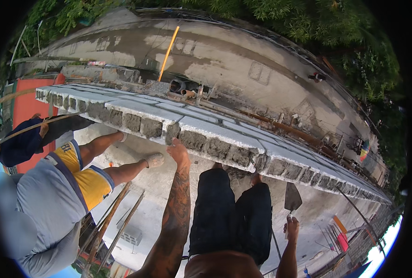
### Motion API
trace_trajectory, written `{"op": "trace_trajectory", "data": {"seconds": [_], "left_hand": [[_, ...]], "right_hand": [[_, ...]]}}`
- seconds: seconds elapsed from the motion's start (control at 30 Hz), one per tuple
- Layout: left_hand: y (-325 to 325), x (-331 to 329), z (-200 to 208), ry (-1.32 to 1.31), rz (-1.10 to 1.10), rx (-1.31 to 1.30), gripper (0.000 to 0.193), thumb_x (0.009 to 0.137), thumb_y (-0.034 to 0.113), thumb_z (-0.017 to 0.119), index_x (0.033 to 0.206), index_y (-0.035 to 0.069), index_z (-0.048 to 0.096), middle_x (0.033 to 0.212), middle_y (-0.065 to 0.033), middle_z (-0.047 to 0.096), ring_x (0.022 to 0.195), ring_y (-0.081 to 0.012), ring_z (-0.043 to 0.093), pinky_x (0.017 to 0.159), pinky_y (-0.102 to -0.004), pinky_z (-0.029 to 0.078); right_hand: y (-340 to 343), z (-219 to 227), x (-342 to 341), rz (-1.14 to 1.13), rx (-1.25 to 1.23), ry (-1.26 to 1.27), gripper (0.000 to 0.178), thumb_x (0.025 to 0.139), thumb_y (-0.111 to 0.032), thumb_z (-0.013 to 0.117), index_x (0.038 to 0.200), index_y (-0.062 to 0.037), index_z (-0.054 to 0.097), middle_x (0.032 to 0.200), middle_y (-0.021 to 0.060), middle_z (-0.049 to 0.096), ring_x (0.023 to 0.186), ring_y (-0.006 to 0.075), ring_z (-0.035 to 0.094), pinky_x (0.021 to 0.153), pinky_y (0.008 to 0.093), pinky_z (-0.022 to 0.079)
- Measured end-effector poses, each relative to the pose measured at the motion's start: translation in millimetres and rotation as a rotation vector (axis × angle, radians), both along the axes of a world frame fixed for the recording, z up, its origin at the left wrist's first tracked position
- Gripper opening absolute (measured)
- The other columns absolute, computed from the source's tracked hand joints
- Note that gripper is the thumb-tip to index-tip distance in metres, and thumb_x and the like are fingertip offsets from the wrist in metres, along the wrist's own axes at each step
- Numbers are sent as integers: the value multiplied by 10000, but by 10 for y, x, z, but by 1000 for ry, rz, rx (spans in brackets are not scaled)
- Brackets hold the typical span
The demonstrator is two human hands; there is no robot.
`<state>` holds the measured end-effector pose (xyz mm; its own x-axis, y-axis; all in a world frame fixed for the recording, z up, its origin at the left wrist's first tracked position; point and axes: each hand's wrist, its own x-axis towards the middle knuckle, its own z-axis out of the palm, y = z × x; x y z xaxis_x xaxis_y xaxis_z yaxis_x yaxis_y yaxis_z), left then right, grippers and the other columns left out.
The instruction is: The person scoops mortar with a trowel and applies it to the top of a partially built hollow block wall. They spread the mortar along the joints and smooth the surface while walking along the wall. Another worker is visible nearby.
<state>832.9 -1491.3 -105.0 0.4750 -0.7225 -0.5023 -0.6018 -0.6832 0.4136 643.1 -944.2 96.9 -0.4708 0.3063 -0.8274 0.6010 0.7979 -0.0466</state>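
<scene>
A wall of pale hollow blocks (220,133) runs across in front of me, its top cells filled with grey mortar (192,140). My left hand (178,152) reaches up to the wall's top, its fingertips at the mortared joint between two blocks. Those fingers are stretched out, and nothing shows in them. Lower at the right, my right hand (291,227) is wrapped round the handle of a pointed trowel (292,198). Its grey blade points up towards the wall and stands apart from it.
Left of me stands a person in a grey shirt and yellow shorts (92,185); another person in dark clothes (23,139) is farther left. Wooden poles (109,217) lean behind them. Beyond the wall, far below, lie a paved road (229,51), pipes and a yellow post (169,53).
</scene>
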Motion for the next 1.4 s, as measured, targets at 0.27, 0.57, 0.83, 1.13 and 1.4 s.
{"op": "trace_trajectory", "data": {"seconds": [0.27,0.57,0.83,1.13,1.4], "left_hand": [[-130,109,337,427,182,311,818,976,580,416,1478,-54,293,1543,-211,299,1413,-353,291,1140,-510,208],[-147,74,284,421,309,219,753,951,553,497,1285,-121,493,1324,-236,526,1197,-345,502,978,-465,381],[-171,104,424,579,422,250,816,921,558,553,1350,-127,443,1320,-243,524,1201,-346,482,1017,-421,377],[86,263,181,512,144,20,774,931,520,536,1356,-118,427,1363,-320,470,1287,-424,448,1059,-438,369],[649,1734,114,-12,-855,119,321,816,352,603,863,63,735,881,-193,691,844,-417,647,775,-496,517]], "right_hand": [[45,90,43,-97,40,-54,234,961,-287,546,855,-82,506,589,48,495,437,140,486,385,305,416],[261,-5,161,-91,26,-69,220,924,-279,536,883,-63,545,571,65,493,418,176,492,368,331,417],[329,-7,-16,289,-135,9,347,979,-338,530,790,-53,593,542,29,442,463,143,419,438,306,345],[370,-48,35,121,-104,-10,345,978,-333,545,765,-64,578,547,34,465,454,150,426,427,325,331],[672,-141,452,-140,-95,-23,385,915,-365,614,723,-35,564,532,96,515,395,222,502,362,377,399]]}}
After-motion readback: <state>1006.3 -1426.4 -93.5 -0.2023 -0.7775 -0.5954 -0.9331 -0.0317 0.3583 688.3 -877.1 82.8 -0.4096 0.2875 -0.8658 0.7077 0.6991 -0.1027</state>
